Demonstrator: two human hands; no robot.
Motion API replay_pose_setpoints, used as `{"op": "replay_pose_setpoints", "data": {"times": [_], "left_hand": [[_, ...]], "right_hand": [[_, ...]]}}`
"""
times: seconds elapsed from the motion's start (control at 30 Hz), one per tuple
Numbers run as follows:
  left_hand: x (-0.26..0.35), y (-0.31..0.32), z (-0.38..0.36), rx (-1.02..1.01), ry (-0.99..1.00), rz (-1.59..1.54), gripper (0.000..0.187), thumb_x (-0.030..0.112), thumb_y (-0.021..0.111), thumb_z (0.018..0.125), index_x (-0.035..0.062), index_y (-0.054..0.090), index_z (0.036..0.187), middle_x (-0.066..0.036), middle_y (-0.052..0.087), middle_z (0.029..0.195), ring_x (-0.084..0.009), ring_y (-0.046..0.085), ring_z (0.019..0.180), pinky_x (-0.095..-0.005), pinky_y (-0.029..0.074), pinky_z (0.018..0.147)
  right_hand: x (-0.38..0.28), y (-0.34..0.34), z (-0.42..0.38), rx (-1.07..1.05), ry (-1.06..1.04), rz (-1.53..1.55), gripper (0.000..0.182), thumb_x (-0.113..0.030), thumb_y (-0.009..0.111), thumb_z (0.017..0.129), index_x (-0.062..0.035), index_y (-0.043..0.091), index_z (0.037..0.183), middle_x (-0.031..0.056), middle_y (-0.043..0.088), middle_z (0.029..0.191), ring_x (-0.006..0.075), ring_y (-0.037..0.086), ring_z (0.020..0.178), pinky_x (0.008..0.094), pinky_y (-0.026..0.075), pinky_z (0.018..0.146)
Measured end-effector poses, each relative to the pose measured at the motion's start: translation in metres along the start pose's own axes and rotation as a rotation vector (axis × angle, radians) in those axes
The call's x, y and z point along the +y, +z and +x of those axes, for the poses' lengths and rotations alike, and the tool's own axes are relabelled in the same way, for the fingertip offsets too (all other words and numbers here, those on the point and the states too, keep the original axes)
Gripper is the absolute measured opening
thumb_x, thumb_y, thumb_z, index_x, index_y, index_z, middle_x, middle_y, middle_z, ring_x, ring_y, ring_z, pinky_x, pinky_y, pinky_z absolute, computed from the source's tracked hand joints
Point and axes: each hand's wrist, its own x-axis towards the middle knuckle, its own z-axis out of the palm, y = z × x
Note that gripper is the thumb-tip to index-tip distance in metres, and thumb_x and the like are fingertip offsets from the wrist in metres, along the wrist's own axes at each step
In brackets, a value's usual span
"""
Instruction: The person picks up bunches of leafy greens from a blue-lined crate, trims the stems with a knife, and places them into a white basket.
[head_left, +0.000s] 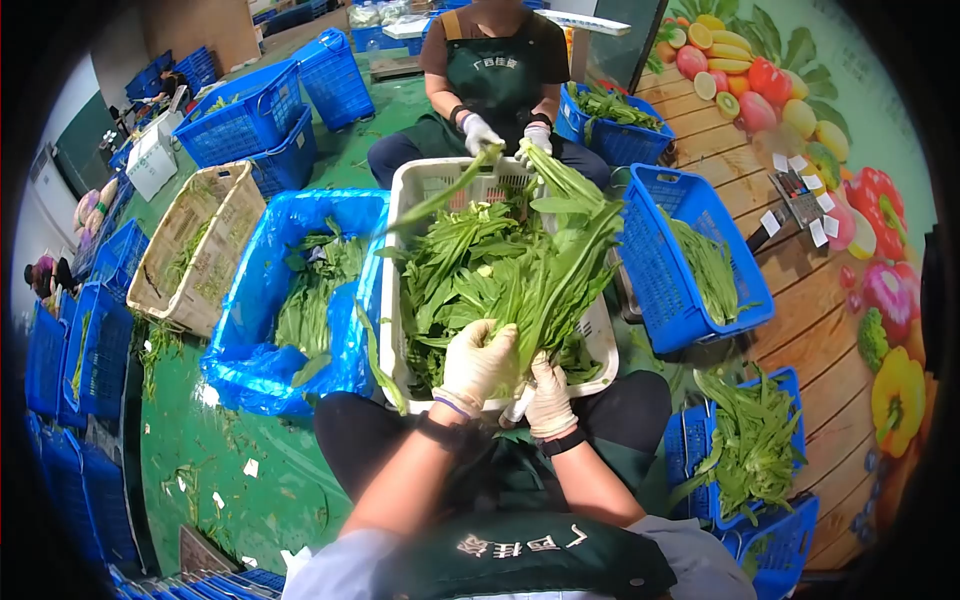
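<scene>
Greens (545,275) fan upward from the clenched grip of both gloved hands, left hand (476,362) and right hand (549,397).

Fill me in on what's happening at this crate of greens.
The person wearing the camera sits at a white crate heaped with leafy greens. Their gloved left hand and right hand together grip a bunch of long leaves by its stems, at the near rim. Across the crate, a co-worker in a green apron handles more leaves with gloved hands. Blue baskets to the right hold more greens, and a blue-lined bin on the left holds some too.
</scene>
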Motion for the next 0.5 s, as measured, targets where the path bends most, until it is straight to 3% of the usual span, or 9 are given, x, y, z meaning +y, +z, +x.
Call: {"op": "replay_pose_setpoints", "data": {"times": [0.03, 0.1, 0.23, 0.3, 0.37, 0.4, 0.43, 0.47, 0.5], "left_hand": [[-0.014, -0.001, 0.006, -0.003, -0.003, 0.000, 0.032, 0.015, 0.073, 0.082, -0.0034, 0.060, 0.105, -0.008, 0.063, 0.093, -0.0098, 0.057, 0.077, -0.0241, 0.048, 0.069], [-0.044, -0.005, 0.019, 0.384, 0.675, 0.537, 0.026, 0.015, 0.068, 0.086, -0.0018, 0.060, 0.105, -0.008, 0.063, 0.093, -0.0107, 0.058, 0.080, -0.0249, 0.048, 0.073], [-0.033, -0.003, 0.006, 0.097, 0.176, -0.039, 0.020, 0.010, 0.059, 0.090, 0.0009, 0.055, 0.107, -0.011, 0.064, 0.103, -0.0147, 0.061, 0.089, -0.0267, 0.050, 0.076], [-0.033, 0.005, -0.002, 0.017, 0.139, -0.601, 0.012, 0.002, 0.049, 0.090, -0.0007, 0.053, 0.102, -0.014, 0.063, 0.103, -0.0260, 0.063, 0.098, -0.0376, 0.054, 0.080], [-0.041, -0.003, 0.003, -0.091, -0.084, -0.862, 0.010, 0.000, 0.050, 0.088, -0.0029, 0.053, 0.097, -0.015, 0.063, 0.103, -0.0285, 0.063, 0.098, -0.0403, 0.054, 0.082], [-0.061, -0.015, 0.017, -0.147, -0.183, -1.090, 0.012, 0.001, 0.052, 0.086, -0.0043, 0.054, 0.097, -0.017, 0.063, 0.101, -0.0294, 0.062, 0.098, -0.0415, 0.053, 0.084], [-0.081, -0.032, 0.037, -0.367, -0.225, -1.229, 0.021, 0.008, 0.057, 0.088, -0.0046, 0.053, 0.105, -0.016, 0.062, 0.102, -0.0279, 0.063, 0.097, -0.0424, 0.052, 0.084], [-0.054, -0.036, 0.027, -0.240, -0.224, -0.876, 0.034, 0.014, 0.060, 0.089, -0.0054, 0.049, 0.115, -0.015, 0.062, 0.105, -0.0260, 0.062, 0.096, -0.0409, 0.051, 0.086], [-0.025, -0.037, 0.016, -0.116, -0.215, -0.521, 0.047, 0.020, 0.063, 0.089, -0.0061, 0.045, 0.124, -0.014, 0.061, 0.107, -0.0241, 0.062, 0.095, -0.0394, 0.050, 0.087]], "right_hand": [[0.000, 0.005, -0.002, 0.069, -0.028, -0.008, 0.037, -0.044, 0.063, 0.089, -0.0088, 0.058, 0.100, -0.0034, 0.053, 0.071, 0.0083, 0.049, 0.054, 0.0234, 0.041, 0.050], [0.002, 0.009, -0.001, 0.094, -0.125, -0.014, 0.038, -0.044, 0.063, 0.088, -0.0084, 0.058, 0.100, -0.0024, 0.054, 0.072, 0.0085, 0.050, 0.056, 0.0237, 0.042, 0.050], [0.004, 0.003, 0.005, 0.098, -0.124, 0.078, 0.035, -0.043, 0.061, 0.090, -0.0095, 0.058, 0.101, -0.0022, 0.057, 0.077, 0.0096, 0.053, 0.062, 0.0239, 0.042, 0.053], [0.002, 0.003, 0.012, 0.025, 0.022, 0.476, 0.040, -0.042, 0.059, 0.091, -0.0102, 0.057, 0.115, -0.0026, 0.061, 0.091, 0.0098, 0.055, 0.070, 0.0236, 0.043, 0.056], [-0.015, 0.005, 0.008, 0.006, 0.095, 0.446, 0.061, -0.044, 0.057, 0.090, -0.0136, 0.041, 0.141, -0.0019, 0.059, 0.114, 0.0095, 0.054, 0.073, 0.0233, 0.044, 0.058], [-0.013, -0.003, 0.012, -0.294, 0.090, 0.660, 0.061, -0.042, 0.058, 0.090, -0.0132, 0.041, 0.140, -0.0010, 0.060, 0.114, 0.0104, 0.056, 0.078, 0.0231, 0.045, 0.062], [-0.011, -0.015, 0.019, -0.603, 0.082, 0.864, 0.060, -0.041, 0.058, 0.090, -0.0128, 0.041, 0.140, -0.0001, 0.060, 0.114, 0.0112, 0.057, 0.084, 0.0230, 0.045, 0.065], [-0.009, -0.022, 0.026, -0.827, 0.139, 0.953, 0.063, -0.040, 0.059, 0.089, -0.0108, 0.038, 0.142, 0.0012, 0.059, 0.117, 0.0132, 0.058, 0.095, 0.0240, 0.047, 0.073], [-0.014, -0.022, 0.023, -0.825, 0.134, 0.950, 0.063, -0.040, 0.059, 0.089, -0.0108, 0.038, 0.142, 0.0012, 0.059, 0.117, 0.0132, 0.058, 0.095, 0.0240, 0.047, 0.073]]}}
